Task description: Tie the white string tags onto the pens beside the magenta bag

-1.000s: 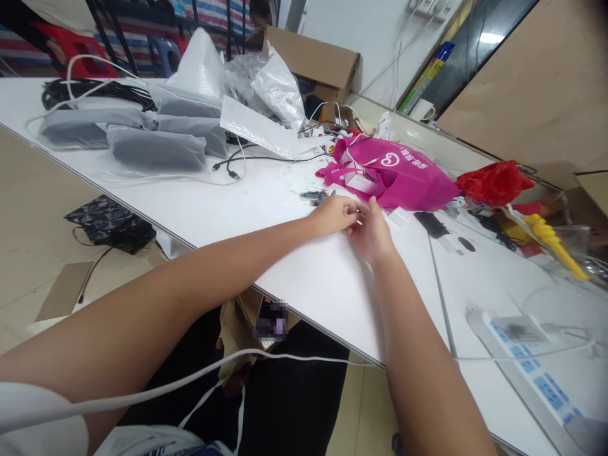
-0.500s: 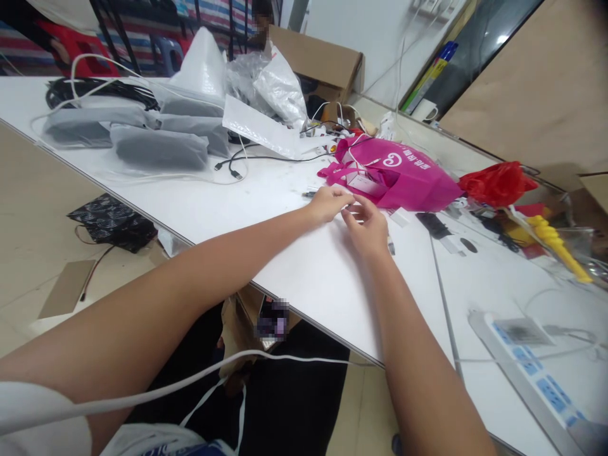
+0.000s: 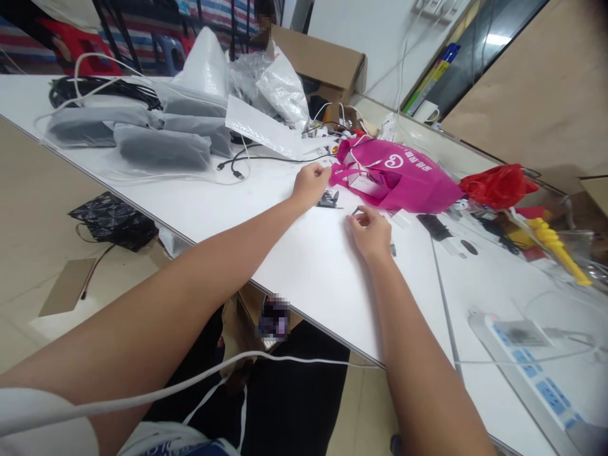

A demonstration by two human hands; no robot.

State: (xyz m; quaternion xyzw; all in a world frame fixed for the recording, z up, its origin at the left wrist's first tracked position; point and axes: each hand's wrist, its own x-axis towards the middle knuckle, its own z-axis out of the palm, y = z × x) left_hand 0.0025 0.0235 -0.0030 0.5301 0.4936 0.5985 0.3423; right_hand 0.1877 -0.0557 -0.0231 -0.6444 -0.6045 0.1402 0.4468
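My left hand (image 3: 310, 185) is closed in a pinch beside the loose handle of a pink bag (image 3: 427, 183); whatever lies between its fingertips is too small to make out. Just below it, small dark metal-looking pieces (image 3: 327, 201) lie on the white table (image 3: 304, 259). My right hand (image 3: 373, 233) rests low over the table with thumb and forefinger curled together. A tiny dark bit shows at those fingertips, but its kind is unclear. Partly hidden behind the right hand is another small object (image 3: 392, 248).
Grey wrapped packages (image 3: 161, 145) and a black cable coil (image 3: 102, 94) lie at the left. A red plastic bag (image 3: 498, 185) and a yellow tool-like thing (image 3: 560, 250) sit to the right. A white power strip (image 3: 532, 367) is near; a white cable (image 3: 199, 379) crosses in front.
My hands were together at the fingertips and are now apart. The left moved up and left toward the bag's handle, uncovering the dark pieces. The right has barely shifted.
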